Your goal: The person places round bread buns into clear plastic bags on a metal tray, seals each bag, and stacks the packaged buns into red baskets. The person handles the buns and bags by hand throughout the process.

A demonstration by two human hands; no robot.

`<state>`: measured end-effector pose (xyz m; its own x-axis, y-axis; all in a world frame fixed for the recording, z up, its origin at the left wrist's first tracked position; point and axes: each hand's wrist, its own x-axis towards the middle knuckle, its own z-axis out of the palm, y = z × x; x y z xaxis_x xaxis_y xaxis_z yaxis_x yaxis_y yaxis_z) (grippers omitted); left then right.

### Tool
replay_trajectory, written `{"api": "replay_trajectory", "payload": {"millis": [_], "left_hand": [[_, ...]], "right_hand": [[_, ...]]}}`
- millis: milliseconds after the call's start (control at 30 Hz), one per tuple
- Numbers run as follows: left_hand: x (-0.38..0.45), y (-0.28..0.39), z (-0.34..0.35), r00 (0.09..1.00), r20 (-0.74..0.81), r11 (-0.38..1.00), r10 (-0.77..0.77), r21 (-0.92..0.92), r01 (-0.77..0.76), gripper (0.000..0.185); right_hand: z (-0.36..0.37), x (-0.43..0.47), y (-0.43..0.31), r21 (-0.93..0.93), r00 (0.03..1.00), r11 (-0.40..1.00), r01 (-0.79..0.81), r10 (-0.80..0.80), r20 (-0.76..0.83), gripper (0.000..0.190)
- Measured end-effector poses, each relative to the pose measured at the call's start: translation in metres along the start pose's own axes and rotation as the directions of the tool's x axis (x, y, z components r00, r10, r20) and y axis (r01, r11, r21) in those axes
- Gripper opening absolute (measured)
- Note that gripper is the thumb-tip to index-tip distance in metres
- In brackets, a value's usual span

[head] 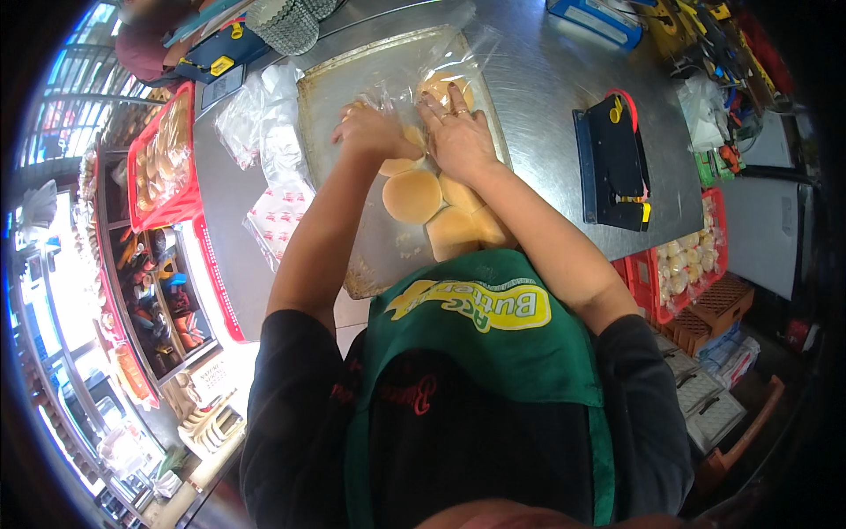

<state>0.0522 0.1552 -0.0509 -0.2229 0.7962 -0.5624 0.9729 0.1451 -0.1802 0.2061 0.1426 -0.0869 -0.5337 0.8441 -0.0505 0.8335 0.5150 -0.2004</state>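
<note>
Bread buns (412,196) lie in a touching cluster on a worn metal baking tray (350,225) in front of me. My left hand (373,134) is curled over the cluster's upper left, with clear plastic film (379,96) at its fingers; what lies under the palm is hidden. Beside it, my right hand (461,137) rests with spread fingers on a clear plastic bag (462,51). Inside that bag, a round bun (468,86) shows around my fingertips. The bag's loose end reaches past the tray's far edge.
A stainless steel table (535,73) carries the tray. Left are plastic bags (248,109) and a red crate (168,211) of bagged bread. A dark blue bag-sealing tape dispenser (611,162) stands right, above another red crate (714,264). A person's sleeve (142,53) shows top left.
</note>
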Motion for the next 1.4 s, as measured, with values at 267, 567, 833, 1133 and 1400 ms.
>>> {"api": "replay_trajectory", "payload": {"millis": [267, 567, 833, 1133, 1400], "left_hand": [[0.028, -0.096, 0.034, 0.991, -0.103, 0.813, -0.084, -0.582, 0.009, 0.112], [-0.014, -0.111, 0.058, 0.892, -0.366, 0.922, 0.266, -0.174, -0.346, 0.1], [-0.041, -0.078, 0.083, 0.799, -0.59, 0.948, 0.117, -0.173, -0.266, 0.085], [-0.075, -0.113, 0.071, 0.881, -0.472, 0.16, 0.028, -0.868, -0.47, 0.071], [-0.098, -0.084, 0.094, 0.927, -0.136, -0.577, 0.348, -0.811, 0.098, 0.064]], "right_hand": [[-0.006, 0.003, -0.002, 0.024, 0.996, 1.0, 0.001, 0.001, -0.091, 0.051], [-0.092, 0.006, 0.004, 0.202, 0.975, 0.977, 0.067, -0.021, -0.219, 0.051], [-0.089, 0.015, -0.01, 0.059, 0.969, 0.991, -0.12, 0.13, -0.211, 0.042], [-0.051, 0.037, -0.036, -0.114, 0.955, 0.992, -0.063, 0.026, -0.296, 0.042], [-0.051, 0.01, -0.066, -0.006, 0.909, 0.946, 0.324, -0.313, -0.276, 0.058]]}}
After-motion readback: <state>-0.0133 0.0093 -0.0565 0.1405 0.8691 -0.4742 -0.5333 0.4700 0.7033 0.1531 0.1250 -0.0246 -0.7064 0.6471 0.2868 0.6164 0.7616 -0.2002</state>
